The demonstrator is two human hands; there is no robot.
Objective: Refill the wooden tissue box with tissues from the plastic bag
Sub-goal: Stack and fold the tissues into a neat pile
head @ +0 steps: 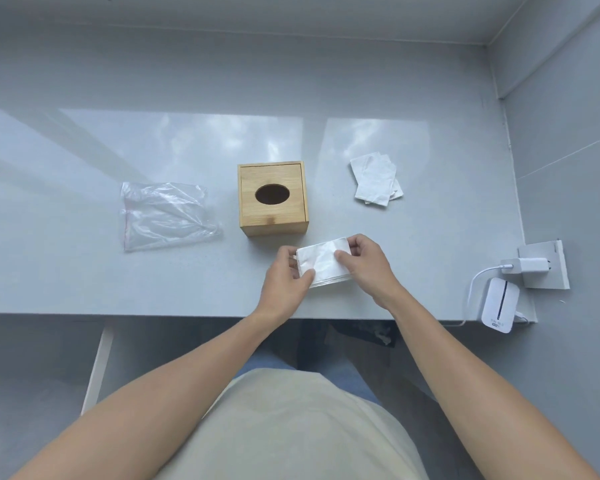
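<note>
The wooden tissue box [273,199] stands upright in the middle of the grey table, its lid on and its oval slot dark. Left of it lies the clear plastic bag [163,216], flat and crumpled. In front of the box, a little to its right, I hold a white stack of tissues [322,263] between both hands. My left hand [286,280] grips its left end and my right hand [366,265] grips its right end. A second small pile of loose tissues [376,180] lies to the right of the box.
The grey table [84,271] ends at a wall on the right. Near the right front corner sit a white router [499,304], a white charger [523,265] with its cable, and a white block [546,268]. My lap is below the table's front edge.
</note>
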